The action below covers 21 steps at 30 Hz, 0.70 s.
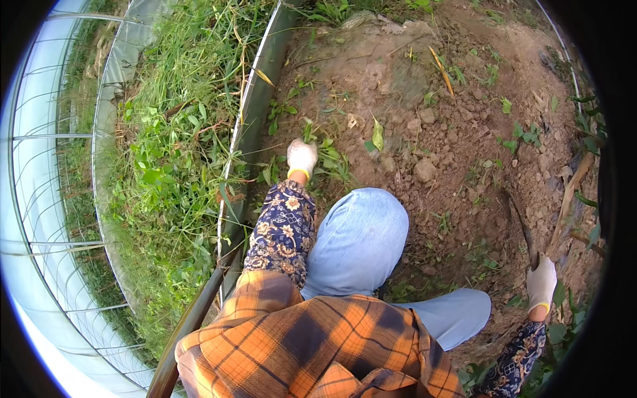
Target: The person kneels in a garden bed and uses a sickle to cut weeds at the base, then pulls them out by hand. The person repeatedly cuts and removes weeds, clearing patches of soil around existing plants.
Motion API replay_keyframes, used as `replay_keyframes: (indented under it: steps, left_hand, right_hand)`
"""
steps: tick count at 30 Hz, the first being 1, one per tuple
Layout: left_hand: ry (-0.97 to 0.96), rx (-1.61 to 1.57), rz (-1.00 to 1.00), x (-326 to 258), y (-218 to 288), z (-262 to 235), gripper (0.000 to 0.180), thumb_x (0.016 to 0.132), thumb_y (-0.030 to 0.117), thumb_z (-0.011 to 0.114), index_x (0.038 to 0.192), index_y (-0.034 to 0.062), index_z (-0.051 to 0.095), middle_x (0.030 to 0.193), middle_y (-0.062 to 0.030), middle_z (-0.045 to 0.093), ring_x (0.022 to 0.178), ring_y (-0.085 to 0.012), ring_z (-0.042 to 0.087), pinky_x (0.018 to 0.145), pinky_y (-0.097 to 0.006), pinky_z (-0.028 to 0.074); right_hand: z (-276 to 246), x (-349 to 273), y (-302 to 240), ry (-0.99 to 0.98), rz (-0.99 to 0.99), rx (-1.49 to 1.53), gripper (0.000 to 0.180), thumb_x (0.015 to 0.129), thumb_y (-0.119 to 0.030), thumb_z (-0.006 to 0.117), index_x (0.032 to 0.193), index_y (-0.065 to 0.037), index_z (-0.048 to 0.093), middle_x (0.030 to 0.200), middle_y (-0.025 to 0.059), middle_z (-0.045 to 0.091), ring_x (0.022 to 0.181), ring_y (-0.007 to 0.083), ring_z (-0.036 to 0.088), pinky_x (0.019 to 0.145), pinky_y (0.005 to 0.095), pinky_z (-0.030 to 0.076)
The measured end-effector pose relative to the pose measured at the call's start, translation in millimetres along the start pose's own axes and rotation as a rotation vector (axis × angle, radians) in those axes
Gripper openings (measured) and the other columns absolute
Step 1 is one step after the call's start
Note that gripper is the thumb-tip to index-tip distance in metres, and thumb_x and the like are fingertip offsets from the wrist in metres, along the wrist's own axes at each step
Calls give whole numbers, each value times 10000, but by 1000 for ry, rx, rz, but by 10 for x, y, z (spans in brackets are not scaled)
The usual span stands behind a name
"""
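Note:
My left hand point(302, 158), in a white glove, is closed low over the soil beside the plastic-edged strip. Green weeds point(308, 131) stick out past its fingers, and more leafy weeds point(334, 163) grow just to its right. Off to the far right, my right hand point(541, 284), also in a white glove, is wrapped round the end of a sickle point(523, 229). The sickle's dark, slightly curved blade points forward and left over the bare soil; its handle is mostly hidden in the fist.
Reddish soil point(398, 79) with clods and scattered seedlings spreads ahead of my bent knee point(365, 239). A dark sheet edge with a pale rail point(249, 99) runs along the left, dense grass point(166, 166) beyond it. Greenhouse film point(46, 199) curves at far left; leafy plants point(561, 325) border the right.

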State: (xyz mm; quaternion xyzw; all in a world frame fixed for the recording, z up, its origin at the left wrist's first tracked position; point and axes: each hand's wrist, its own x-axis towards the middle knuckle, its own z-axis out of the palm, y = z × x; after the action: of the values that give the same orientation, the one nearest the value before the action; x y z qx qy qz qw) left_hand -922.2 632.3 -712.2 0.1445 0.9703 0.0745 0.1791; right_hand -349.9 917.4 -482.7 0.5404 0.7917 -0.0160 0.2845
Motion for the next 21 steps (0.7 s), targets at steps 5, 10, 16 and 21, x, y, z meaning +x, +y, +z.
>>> replay_keyframes:
  steps: [5,10,16,21]
  left_hand:
    - [-23,-545,357,-360,890,-383,310,826,257,618,926,-35,648,832,-246,650,826,-391,627,797,-465,489]
    - [-111,-859,293,-619,1798,-2295,154,876,129,578,917,-10,631,702,-69,621,538,-119,527,491,-278,437]
    - [577,26,379,-287,721,-4203,305,937,199,582,1186,32,634,832,-111,700,568,-121,596,507,-294,513]
    - [-8,951,-630,-554,-665,-4843,948,804,622,569,1492,48,259,1408,-260,442,1224,-366,527,1014,-439,439]
  right_hand:
    - [-269,82,-92,-100,15,19,227,821,-136,626,1020,-28,620,981,205,651,953,387,615,834,465,489]
    - [-650,262,-355,-255,35,41,230,815,-187,640,973,-21,619,1052,213,655,1015,382,618,874,452,498]
    - [-767,407,-265,-310,36,59,226,849,-167,555,998,-17,635,1066,222,653,1027,377,621,883,442,498]
    - [-844,517,-306,-370,40,32,224,854,-131,525,1009,-14,637,1077,219,654,1039,372,621,892,434,495]
